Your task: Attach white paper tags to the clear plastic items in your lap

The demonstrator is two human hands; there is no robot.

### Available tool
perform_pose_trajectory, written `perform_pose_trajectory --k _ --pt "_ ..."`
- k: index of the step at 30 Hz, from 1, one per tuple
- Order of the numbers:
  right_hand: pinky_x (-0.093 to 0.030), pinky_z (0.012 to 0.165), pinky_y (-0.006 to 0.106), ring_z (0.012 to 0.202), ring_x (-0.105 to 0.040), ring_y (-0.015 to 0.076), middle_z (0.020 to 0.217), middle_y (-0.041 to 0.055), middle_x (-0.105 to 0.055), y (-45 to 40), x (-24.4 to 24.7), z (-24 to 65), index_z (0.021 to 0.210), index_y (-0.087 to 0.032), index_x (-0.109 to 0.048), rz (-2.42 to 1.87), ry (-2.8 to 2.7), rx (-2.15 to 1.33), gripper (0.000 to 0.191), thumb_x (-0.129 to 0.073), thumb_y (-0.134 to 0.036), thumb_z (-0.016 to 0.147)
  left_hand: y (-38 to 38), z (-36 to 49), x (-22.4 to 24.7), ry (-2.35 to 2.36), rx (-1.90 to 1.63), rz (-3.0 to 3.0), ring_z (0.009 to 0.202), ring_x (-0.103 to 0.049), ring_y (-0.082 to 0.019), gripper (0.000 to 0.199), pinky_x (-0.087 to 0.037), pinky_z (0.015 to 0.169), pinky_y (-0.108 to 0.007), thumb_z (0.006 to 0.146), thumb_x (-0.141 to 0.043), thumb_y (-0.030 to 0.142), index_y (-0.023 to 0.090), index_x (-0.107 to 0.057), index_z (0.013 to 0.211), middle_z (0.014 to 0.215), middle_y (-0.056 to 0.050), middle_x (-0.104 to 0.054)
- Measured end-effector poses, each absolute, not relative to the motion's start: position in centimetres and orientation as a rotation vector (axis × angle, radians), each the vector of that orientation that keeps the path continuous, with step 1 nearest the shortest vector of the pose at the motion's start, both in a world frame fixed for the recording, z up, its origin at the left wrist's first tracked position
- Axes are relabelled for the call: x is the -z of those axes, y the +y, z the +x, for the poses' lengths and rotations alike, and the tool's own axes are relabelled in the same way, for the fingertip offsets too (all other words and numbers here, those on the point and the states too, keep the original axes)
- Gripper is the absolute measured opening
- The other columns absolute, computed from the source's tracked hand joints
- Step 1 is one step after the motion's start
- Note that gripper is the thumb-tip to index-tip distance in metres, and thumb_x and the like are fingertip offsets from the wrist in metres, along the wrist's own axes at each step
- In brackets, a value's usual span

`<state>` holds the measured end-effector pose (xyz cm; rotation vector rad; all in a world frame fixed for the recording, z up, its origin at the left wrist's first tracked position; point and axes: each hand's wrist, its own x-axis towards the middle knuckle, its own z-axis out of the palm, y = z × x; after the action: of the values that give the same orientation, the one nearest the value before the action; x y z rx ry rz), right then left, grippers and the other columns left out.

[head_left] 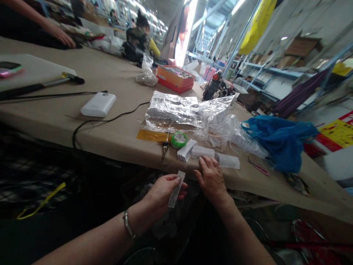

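Observation:
My left hand [164, 189] is closed, with a narrow white strip [175, 191] pinched between thumb and fingers just off the table's front edge. Nearby, my right hand [211, 178] has its fingers stretched out, their tips against the middle stack of white strips [202, 151]. A second stack [186, 150] lies at an angle to its left, and another stack [229, 161] is on the right. Left of the stacks sit a round green-rimmed container [178, 140] and a thin pointed tool with a dark handle [164, 147]. I cannot tell what is printed on the strips, if anything.
Clear plastic packaging [173, 110] and a blue plastic bag [281, 140] lie behind the stacks. Pink-handled tweezers or snips [257, 166] rest at right. A white power bank [98, 104], black cable, hammer [44, 85] and orange box [175, 79] share the table. Another person's hand [62, 36] is far left.

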<state>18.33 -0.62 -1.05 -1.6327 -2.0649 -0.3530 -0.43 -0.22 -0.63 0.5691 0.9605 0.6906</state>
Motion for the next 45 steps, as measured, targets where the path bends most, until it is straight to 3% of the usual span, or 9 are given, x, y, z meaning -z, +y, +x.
perform_pose_trajectory --k 7,12,18,25,32,35,38,42,45 --pt "-0.045 0.091 0.043 0.104 -0.053 0.0261 0.105 0.0085 -0.063 -0.9 2.2 19.4 0.096 -0.018 -0.063 -1.554 -2.003 0.323 0.016 -0.048 -0.017 0.090 -0.2 -0.7 0.4 0.980 -0.664 0.599 0.055 -0.061 -0.012 0.009 -0.050 0.054 -0.025 0.080 -0.060 0.020 0.011 -0.060 0.082 0.071 -0.007 -0.067" --pt "-0.046 0.088 0.041 0.099 -0.058 0.0229 0.094 0.0056 -0.065 -1.0 2.0 19.6 0.081 -0.020 -0.061 -1.415 -1.849 0.198 0.015 -0.049 -0.018 0.090 0.0 -0.3 -0.5 0.987 -0.630 0.570 0.058 -0.062 -0.015 0.013 -0.051 0.055 -0.027 0.079 -0.060 0.022 0.011 -0.061 0.086 0.076 -0.009 -0.068" --pt "-0.045 0.095 0.045 0.112 -0.054 0.0225 0.103 0.0049 -0.064 -3.9 1.3 16.7 0.090 -0.023 -0.060 -1.050 -2.028 -0.016 0.015 -0.048 -0.014 0.091 -0.1 0.0 -1.1 0.834 -0.644 0.497 0.052 -0.059 -0.013 0.010 -0.048 0.054 -0.026 0.076 -0.057 0.013 0.008 -0.066 0.076 0.062 -0.007 -0.065" --pt "-0.041 0.100 0.042 0.117 -0.050 0.0200 0.105 0.0060 -0.064 -5.3 1.7 15.1 0.091 -0.019 -0.059 -0.982 -2.286 -0.023 0.016 -0.045 -0.010 0.093 -0.6 -0.1 -1.2 0.745 -0.670 0.421 0.051 -0.057 -0.012 0.012 -0.043 0.051 -0.023 0.071 -0.055 0.006 0.008 -0.065 0.065 0.059 -0.007 -0.065" --pt "-0.040 0.102 0.042 0.120 -0.048 0.0205 0.110 0.0064 -0.063 -5.8 1.8 14.2 0.092 -0.019 -0.059 -1.011 -2.306 0.004 0.019 -0.042 -0.011 0.094 -0.7 0.0 -0.3 0.738 -0.706 0.443 0.052 -0.057 -0.010 0.005 -0.042 0.051 -0.021 0.070 -0.060 0.008 0.008 -0.064 0.067 0.061 -0.006 -0.065" --pt "-0.041 0.102 0.040 0.119 -0.048 0.0198 0.111 0.0058 -0.063 -5.8 1.4 14.8 0.104 -0.019 -0.058 -1.019 -2.283 -0.003 0.019 -0.043 -0.012 0.094 -0.7 0.0 -0.3 0.791 -0.683 0.453 0.051 -0.058 -0.010 0.006 -0.045 0.051 -0.021 0.075 -0.058 0.008 0.008 -0.064 0.072 0.063 -0.005 -0.065" --pt "-0.041 0.102 0.043 0.121 -0.045 0.0223 0.118 0.0089 -0.058 -5.1 1.3 17.9 0.122 -0.018 -0.050 -1.284 -2.103 0.131 0.027 -0.041 -0.019 0.096 -0.6 -0.2 -0.5 0.913 -0.636 0.483 0.055 -0.062 -0.013 0.007 -0.052 0.056 -0.026 0.081 -0.057 0.012 0.008 -0.062 0.083 0.071 -0.008 -0.068" --pt "-0.036 0.101 0.055 0.124 -0.037 0.0346 0.130 0.0217 -0.045 -4.2 1.9 23.6 0.132 -0.006 -0.041 -1.860 -1.828 0.467 0.053 -0.041 -0.044 0.094 -0.5 -0.3 -0.5 0.989 -0.600 0.521 0.061 -0.066 -0.016 0.010 -0.056 0.062 -0.030 0.082 -0.057 0.013 0.008 -0.058 0.090 0.079 -0.012 -0.069" --pt "-0.037 0.098 0.055 0.121 -0.039 0.0359 0.132 0.0215 -0.045 -4.4 2.9 26.1 0.129 -0.005 -0.045 -2.018 -1.892 0.515 0.050 -0.041 -0.040 0.094 -0.6 -0.1 -0.3 0.988 -0.581 0.513 0.059 -0.065 -0.016 0.011 -0.056 0.060 -0.029 0.082 -0.057 0.013 0.008 -0.057 0.092 0.078 -0.011 -0.069"
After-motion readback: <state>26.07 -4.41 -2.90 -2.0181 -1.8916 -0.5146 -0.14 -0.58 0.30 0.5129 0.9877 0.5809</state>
